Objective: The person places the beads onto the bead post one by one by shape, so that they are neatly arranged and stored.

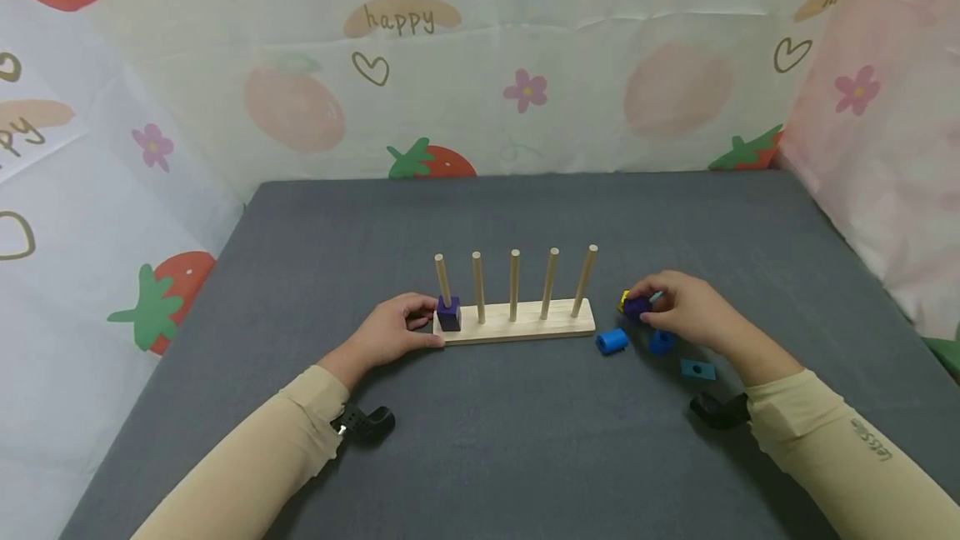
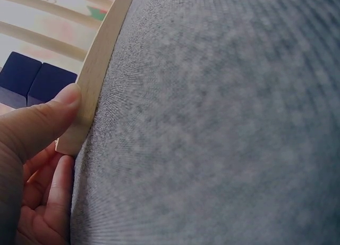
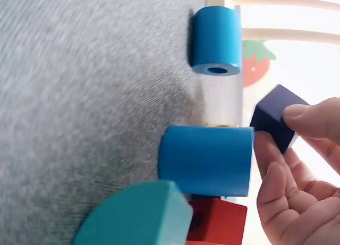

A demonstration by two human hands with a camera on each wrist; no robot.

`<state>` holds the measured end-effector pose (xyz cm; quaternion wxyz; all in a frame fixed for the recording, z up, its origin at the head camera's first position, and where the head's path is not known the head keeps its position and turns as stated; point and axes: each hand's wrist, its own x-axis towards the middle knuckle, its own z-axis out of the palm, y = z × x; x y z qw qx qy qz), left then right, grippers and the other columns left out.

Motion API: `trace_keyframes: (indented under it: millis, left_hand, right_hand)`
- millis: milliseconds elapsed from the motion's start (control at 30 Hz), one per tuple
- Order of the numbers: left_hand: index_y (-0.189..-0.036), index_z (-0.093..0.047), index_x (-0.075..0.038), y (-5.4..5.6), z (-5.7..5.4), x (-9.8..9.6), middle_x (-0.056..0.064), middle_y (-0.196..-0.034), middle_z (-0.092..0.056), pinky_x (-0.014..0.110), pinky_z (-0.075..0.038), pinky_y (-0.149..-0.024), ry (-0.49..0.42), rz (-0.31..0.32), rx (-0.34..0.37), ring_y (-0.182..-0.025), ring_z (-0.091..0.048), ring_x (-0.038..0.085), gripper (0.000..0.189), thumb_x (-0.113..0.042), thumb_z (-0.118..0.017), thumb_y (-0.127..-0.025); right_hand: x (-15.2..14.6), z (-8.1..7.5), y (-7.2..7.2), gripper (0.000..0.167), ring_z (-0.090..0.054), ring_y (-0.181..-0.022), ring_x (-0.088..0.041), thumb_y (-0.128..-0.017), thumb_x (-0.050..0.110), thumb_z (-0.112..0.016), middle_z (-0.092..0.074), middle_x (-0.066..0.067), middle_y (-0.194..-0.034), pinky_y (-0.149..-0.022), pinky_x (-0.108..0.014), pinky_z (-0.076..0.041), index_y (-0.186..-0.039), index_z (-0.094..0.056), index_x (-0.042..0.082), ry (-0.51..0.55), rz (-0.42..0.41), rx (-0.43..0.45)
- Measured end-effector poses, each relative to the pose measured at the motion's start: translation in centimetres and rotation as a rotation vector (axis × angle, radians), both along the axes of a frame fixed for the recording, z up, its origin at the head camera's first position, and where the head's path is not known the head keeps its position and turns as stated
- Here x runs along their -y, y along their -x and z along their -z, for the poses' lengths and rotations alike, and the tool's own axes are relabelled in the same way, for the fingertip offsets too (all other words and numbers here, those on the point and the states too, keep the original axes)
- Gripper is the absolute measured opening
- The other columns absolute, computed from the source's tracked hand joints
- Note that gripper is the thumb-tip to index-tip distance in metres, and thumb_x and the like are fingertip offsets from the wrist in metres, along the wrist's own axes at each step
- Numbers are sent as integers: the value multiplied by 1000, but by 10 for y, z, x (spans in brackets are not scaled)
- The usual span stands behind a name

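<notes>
My left hand (image 1: 386,330) grips the left end of a wooden peg board (image 1: 525,325), thumb on its front edge in the left wrist view. The board has several upright pegs. Two dark purple blocks (image 2: 50,85) are stacked on the leftmost peg, just beside this hand's thumb. Right of the board, my right hand (image 1: 693,313) pinches another dark purple block (image 3: 276,115) between thumb and fingers. Near it on the cloth lie a blue cylinder (image 1: 612,342) with a hole, another blue block (image 1: 662,342) and a teal block (image 1: 698,369).
A yellow block (image 1: 623,300) shows partly behind the right fingers. The right wrist view also has a red block (image 3: 218,221) close to a teal curved block (image 3: 138,216). Grey cloth (image 1: 510,448) covers the table. Printed curtains (image 1: 570,123) stand behind and at both sides.
</notes>
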<state>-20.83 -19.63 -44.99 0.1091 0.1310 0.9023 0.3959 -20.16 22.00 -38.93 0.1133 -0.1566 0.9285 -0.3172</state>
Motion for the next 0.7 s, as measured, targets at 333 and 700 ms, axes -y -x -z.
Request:
trace_keyframes:
  millis: [333,700]
  left_hand:
    - [-117,-59,-10,0,0,0,2,-116,-56,27,-46,-91,-2,-8,8,-109,-53,15,54,-29,-79,-70]
    - [-117,-59,-10,0,-1,0,3,-115,-56,27,-46,-91,14,-4,2,-109,-54,15,54,-29,-79,-71]
  right_hand:
    - [2,-11,1,30,-57,-83,-21,-85,18,-66,-62,-9,-99,-62,-29,-47,-114,-58,14,77,58,68]
    - [4,-36,-4,34,-59,-92,-23,-87,26,-64,-61,-12,-108,-73,-31,-53,-117,-55,12,155,96,-1]
